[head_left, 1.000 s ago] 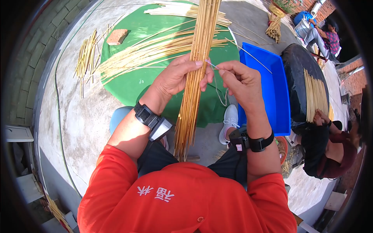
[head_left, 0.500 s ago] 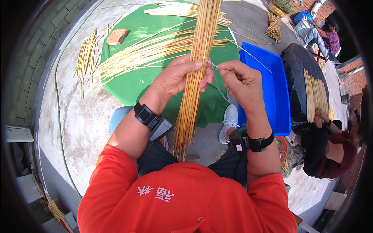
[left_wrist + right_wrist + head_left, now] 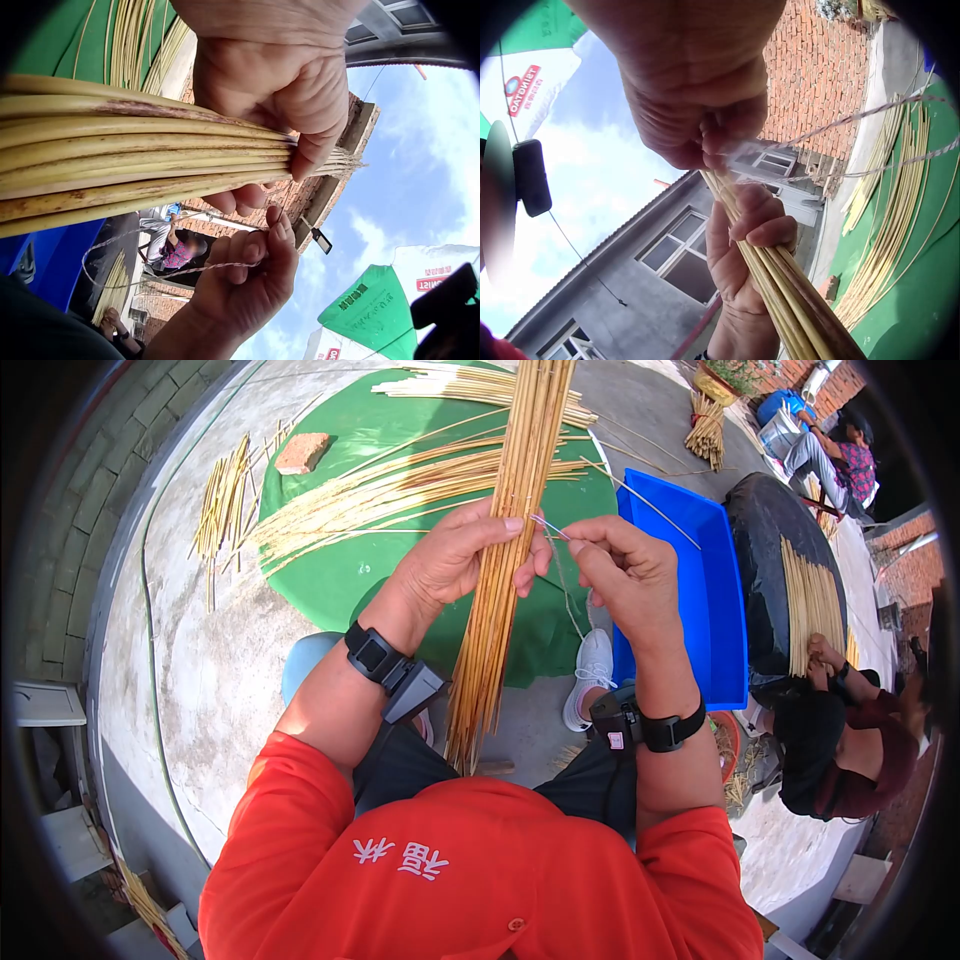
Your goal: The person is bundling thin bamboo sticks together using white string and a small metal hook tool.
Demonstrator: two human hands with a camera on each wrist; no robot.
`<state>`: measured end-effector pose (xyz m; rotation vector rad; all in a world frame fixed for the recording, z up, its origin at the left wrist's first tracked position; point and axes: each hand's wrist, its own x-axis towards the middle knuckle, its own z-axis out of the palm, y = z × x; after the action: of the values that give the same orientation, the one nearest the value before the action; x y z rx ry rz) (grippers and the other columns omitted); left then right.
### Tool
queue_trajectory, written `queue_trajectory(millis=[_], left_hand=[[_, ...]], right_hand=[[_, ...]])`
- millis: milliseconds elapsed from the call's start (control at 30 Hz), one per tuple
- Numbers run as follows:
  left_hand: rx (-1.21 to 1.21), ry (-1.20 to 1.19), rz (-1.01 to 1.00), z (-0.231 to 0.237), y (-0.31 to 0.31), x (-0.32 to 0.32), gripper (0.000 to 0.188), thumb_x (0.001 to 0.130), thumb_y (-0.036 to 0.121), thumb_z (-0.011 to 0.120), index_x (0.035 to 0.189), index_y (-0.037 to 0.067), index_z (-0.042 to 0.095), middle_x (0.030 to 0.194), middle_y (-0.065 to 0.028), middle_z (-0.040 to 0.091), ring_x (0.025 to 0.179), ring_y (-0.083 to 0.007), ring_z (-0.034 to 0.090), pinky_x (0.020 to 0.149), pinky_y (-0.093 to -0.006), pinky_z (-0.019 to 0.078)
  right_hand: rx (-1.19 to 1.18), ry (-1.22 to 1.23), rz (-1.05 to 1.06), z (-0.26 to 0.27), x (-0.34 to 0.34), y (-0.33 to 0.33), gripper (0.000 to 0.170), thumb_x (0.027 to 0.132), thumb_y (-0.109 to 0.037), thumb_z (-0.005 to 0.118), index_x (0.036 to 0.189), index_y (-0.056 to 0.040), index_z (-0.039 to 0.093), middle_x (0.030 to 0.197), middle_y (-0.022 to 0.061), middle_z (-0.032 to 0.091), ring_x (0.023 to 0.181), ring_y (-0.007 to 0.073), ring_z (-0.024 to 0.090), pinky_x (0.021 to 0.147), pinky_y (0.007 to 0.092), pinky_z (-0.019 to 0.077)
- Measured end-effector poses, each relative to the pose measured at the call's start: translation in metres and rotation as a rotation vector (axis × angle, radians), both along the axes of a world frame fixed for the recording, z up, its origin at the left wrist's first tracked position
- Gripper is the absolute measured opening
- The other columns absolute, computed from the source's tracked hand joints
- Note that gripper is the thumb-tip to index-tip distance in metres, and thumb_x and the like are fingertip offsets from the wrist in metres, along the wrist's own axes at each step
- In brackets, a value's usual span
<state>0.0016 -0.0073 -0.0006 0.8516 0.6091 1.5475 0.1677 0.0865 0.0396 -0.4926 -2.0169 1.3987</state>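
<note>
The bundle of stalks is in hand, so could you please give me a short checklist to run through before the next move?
1. Bundle of stalks held: ok, the left hand grips it, thumb across the front.
2. String held: ok, the right hand pinches it beside the bundle.
3. String's hanging loop free of knots: ok, none shows.
4. String fastened to the bundle: cannot tell, fingers hide that spot.
5. Lower stalk ends even: not ok, they look ragged.
6. More stalks available: ok, they lie on the green cloth.
</note>
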Motion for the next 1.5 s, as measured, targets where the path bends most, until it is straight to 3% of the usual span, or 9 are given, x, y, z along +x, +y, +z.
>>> queue_trajectory(millis=[533,633,1367,1500], left_hand=[[0.012,0.044,0.003,-0.0047,0.0009,-0.0011,0.030,0.090,0.022,0.046,0.109,-0.001,0.047,0.083,-0.0211,0.057,0.062,-0.0193,0.055,0.056,-0.0331,0.0490],[0.003,0.005,-0.006,-0.0022,0.0009,0.0002,0.025,0.088,0.021,0.051,0.104,0.001,0.049,0.081,-0.0195,0.058,0.062,-0.0200,0.058,0.056,-0.0313,0.0505],[-0.006,0.024,-0.005,-0.0017,-0.0006,0.0006,0.026,0.089,0.020,0.050,0.106,0.001,0.049,0.082,-0.0198,0.059,0.065,-0.0205,0.059,0.057,-0.0327,0.0507],[0.042,-0.018,-0.039,-0.0028,-0.0031,-0.0005,0.031,0.088,0.024,0.049,0.108,0.000,0.047,0.081,-0.0212,0.057,0.059,-0.0193,0.054,0.055,-0.0330,0.0480]], right_hand=[[-0.014,-0.016,-0.014,0.0012,0.0002,-0.0003,0.007,0.080,-0.004,0.060,0.084,-0.0009,0.065,0.059,-0.0066,0.052,0.053,-0.0016,0.041,0.044,0.0168,0.0316],[-0.005,-0.015,-0.017,-0.0002,0.0004,0.0007,0.007,0.080,-0.004,0.060,0.084,-0.0008,0.065,0.059,-0.0063,0.052,0.053,-0.0015,0.041,0.045,0.0169,0.0321],[0.025,0.009,-0.017,0.0003,0.0015,0.0015,0.008,0.079,-0.003,0.060,0.086,-0.0011,0.064,0.060,-0.0058,0.055,0.053,-0.0021,0.043,0.044,0.0164,0.0324],[-0.063,-0.007,0.002,0.0072,0.0026,-0.0006,0.007,0.081,-0.004,0.061,0.086,-0.0020,0.065,0.059,-0.0055,0.054,0.051,-0.0007,0.045,0.043,0.0170,0.0328]])
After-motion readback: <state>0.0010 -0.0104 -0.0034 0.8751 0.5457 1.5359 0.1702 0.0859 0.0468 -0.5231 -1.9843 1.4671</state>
